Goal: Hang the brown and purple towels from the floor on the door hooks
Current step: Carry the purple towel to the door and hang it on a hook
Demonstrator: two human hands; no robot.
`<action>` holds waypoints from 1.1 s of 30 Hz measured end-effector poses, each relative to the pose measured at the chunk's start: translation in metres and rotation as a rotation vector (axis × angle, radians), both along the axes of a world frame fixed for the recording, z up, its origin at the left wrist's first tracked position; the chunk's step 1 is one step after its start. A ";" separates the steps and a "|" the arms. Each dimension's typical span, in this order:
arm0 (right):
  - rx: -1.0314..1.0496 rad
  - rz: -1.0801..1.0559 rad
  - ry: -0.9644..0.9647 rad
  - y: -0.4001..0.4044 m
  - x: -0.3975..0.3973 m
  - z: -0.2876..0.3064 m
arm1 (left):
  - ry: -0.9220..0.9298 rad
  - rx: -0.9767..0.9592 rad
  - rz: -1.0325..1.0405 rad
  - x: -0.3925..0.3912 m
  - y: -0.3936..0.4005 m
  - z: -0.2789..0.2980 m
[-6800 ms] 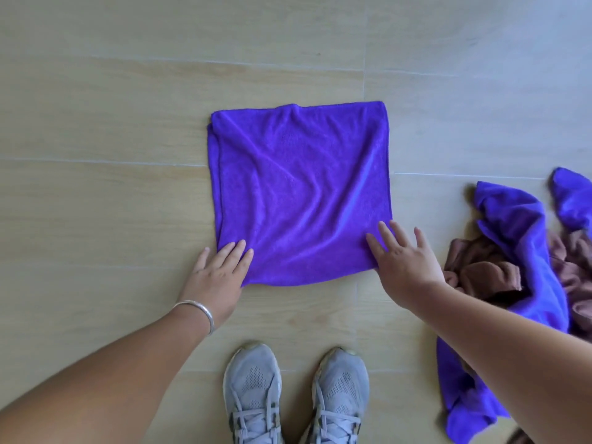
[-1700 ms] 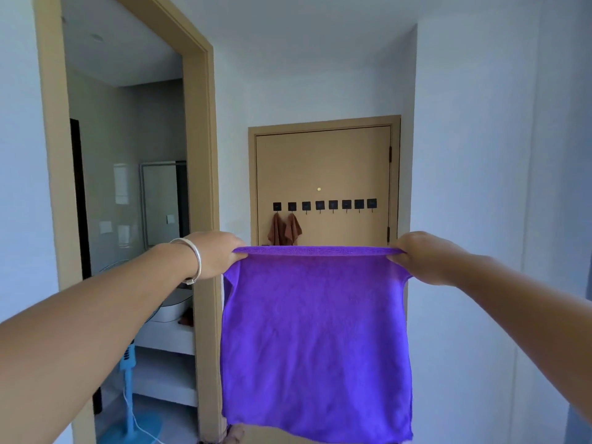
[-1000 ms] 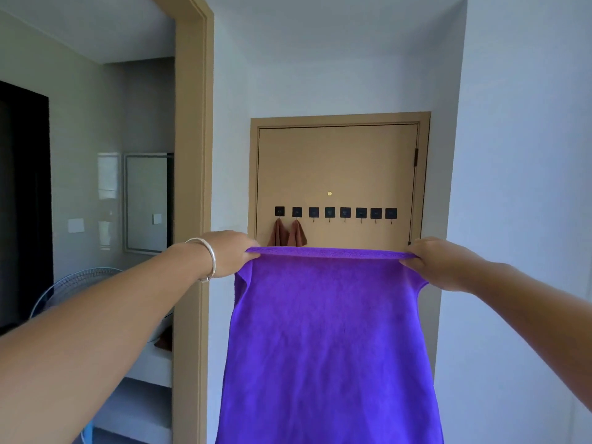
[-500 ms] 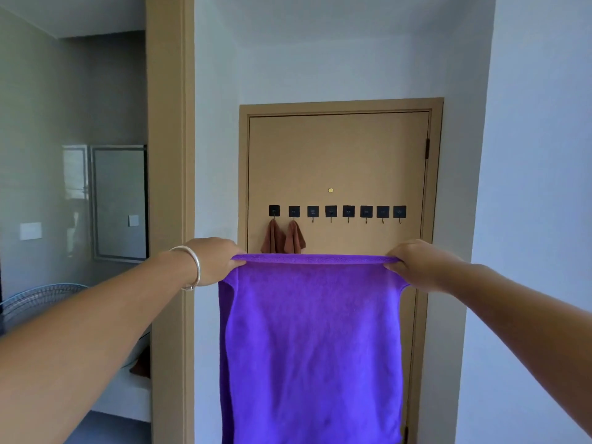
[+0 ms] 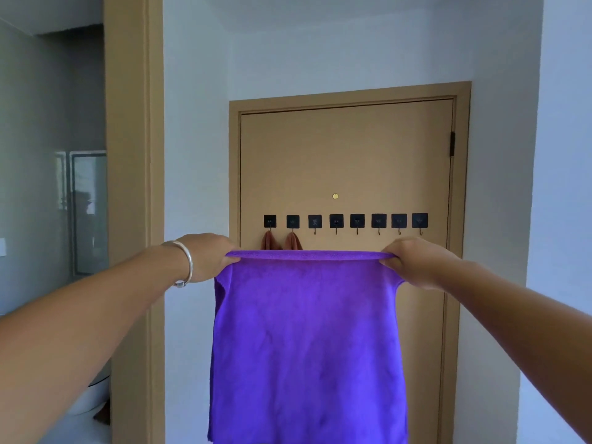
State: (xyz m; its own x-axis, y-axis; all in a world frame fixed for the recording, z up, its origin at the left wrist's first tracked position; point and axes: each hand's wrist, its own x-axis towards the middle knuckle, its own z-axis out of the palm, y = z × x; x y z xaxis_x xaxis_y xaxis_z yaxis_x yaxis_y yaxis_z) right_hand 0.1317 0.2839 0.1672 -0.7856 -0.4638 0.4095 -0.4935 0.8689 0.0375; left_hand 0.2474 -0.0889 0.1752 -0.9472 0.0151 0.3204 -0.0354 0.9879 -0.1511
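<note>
A folded purple towel hangs stretched in front of me at chest height. My left hand grips its top left corner and my right hand grips its top right corner. Straight ahead is a tan door with a row of several black square hooks. Brown towels hang from the two leftmost hooks, their lower parts hidden behind the purple towel. The other hooks are bare.
White walls close in the door on both sides. A tan door frame stands at my left, opening into a grey room with a mirror-like panel. The floor is out of view.
Since the first frame I have lifted the purple towel off the floor by its corners. Over the last second the door has grown larger and nearer; my grip is unchanged.
</note>
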 end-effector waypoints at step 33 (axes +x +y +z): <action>-0.131 -0.082 0.093 -0.140 -0.374 -0.016 | 0.087 0.082 -0.253 -0.437 -0.127 -0.021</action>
